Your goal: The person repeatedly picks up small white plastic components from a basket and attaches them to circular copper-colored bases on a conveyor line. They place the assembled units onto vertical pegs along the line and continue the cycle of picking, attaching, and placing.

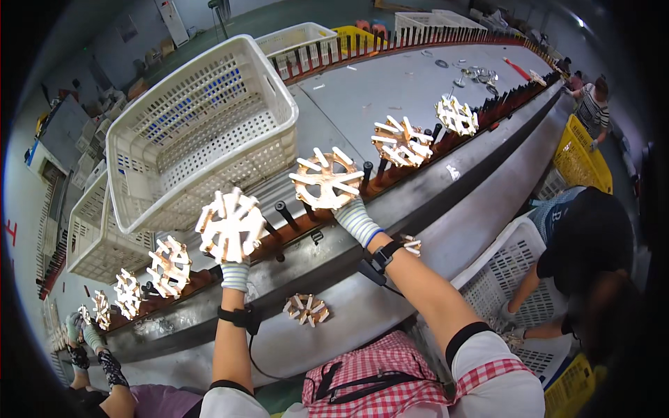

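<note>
My left hand point(235, 276), in a striped knit glove, reaches up behind a round copper-coloured piece point(232, 226) studded with thick white rods; its fingers are hidden by the piece. My right hand point(358, 221), gloved alike, meets the lower edge of a second spoked piece point(326, 179) with white rods, and its fingers are hidden too. Both pieces stand tilted above a rail of dark upright pegs. Similar studded pieces line the rail on either side, among them one to the right point(402, 141) and one to the left point(169, 267). Another lies on the metal ledge point(306, 309) below.
A white perforated crate point(202, 132) stands beyond my left hand. Bare dark pegs point(286, 214) rise between the pieces. At right, a person in black point(592, 237) bends over a white crate point(512, 261). Another person's gloved hands point(83, 327) work at far left.
</note>
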Action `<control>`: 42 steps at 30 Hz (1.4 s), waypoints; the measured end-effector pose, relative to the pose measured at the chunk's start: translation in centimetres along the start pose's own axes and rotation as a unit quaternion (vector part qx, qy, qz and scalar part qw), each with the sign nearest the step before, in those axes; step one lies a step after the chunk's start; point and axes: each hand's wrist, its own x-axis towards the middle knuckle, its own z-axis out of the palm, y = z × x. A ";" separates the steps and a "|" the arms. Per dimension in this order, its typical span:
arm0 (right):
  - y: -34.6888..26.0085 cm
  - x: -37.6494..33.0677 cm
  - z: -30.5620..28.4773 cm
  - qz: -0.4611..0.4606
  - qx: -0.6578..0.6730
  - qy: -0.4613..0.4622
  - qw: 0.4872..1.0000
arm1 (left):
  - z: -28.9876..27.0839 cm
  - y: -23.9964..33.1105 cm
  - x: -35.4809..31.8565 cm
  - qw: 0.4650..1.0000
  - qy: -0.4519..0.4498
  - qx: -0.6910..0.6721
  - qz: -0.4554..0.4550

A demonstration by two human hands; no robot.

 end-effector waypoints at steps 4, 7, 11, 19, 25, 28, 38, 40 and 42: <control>-6.0 -4.8 -2.6 0.198 0.306 0.056 0.930 | 0.0 -3.7 -3.6 0.985 0.065 0.129 -0.089; -6.7 -5.2 -6.7 0.009 0.222 0.300 0.928 | 1.0 -3.3 -4.0 0.988 -0.022 0.077 -0.129; -8.6 -0.3 -10.6 -0.032 0.050 0.048 0.997 | -1.9 -5.4 -5.9 0.973 -0.138 0.044 -0.180; -12.7 1.4 -7.1 -0.004 0.007 0.014 1.000 | -11.2 14.4 -5.3 0.856 0.090 -0.447 -0.243; -14.7 1.0 -4.8 -0.052 0.015 0.061 0.997 | -15.1 15.9 7.2 0.989 0.022 -0.140 0.040; -16.3 1.1 -4.7 -0.046 0.027 0.010 0.999 | -15.1 13.7 9.1 0.982 -0.160 -0.062 0.084; -19.6 -2.1 -7.3 -0.119 0.135 0.153 0.972 | -18.3 6.0 11.6 0.955 -0.240 0.019 0.171; -16.5 -1.4 -9.0 -0.061 0.089 0.215 0.971 | -20.2 9.5 13.1 0.967 -0.187 -0.041 0.165; -12.7 -0.3 -9.3 0.020 0.025 0.163 0.986 | -19.6 12.4 14.6 0.960 -0.183 -0.120 0.173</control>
